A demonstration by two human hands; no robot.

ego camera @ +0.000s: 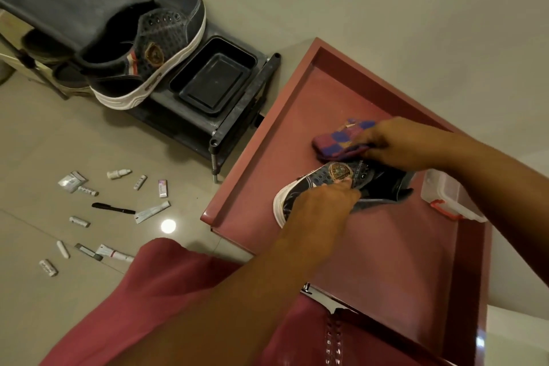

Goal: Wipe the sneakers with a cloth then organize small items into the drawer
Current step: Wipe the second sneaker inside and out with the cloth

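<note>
The left hand (pixel 322 205) grips the near side of a dark sneaker (pixel 341 187) that rests on the red top of the cabinet (pixel 386 246), while the right hand (pixel 395 142) pinches a bunched purple-and-pink checkered cloth (pixel 341 140) against the shoe's far side, beside its emblem. The shoe lies near the left edge of the red top, so a hard stroke toward that edge could, I judge, push it off onto the floor; the loose grip low on its side may let it twist under the cloth. The clear plastic box (pixel 448 199) sits just beside the heel and could be nudged by the right forearm. The sneaker's long axis runs roughly left to right in the view, white-soled toe pointing left toward the edge and heel toward the box. Its mate (pixel 142 50) rests tilted on the dark shoe rack (pixel 231 122), next to a black tray (pixel 214 77). Small items, among them a pen (pixel 113 208) and several tubes (pixel 151 211), lie scattered on the floor tiles, not yet sorted, so the drawer step seems to lie ahead
</note>
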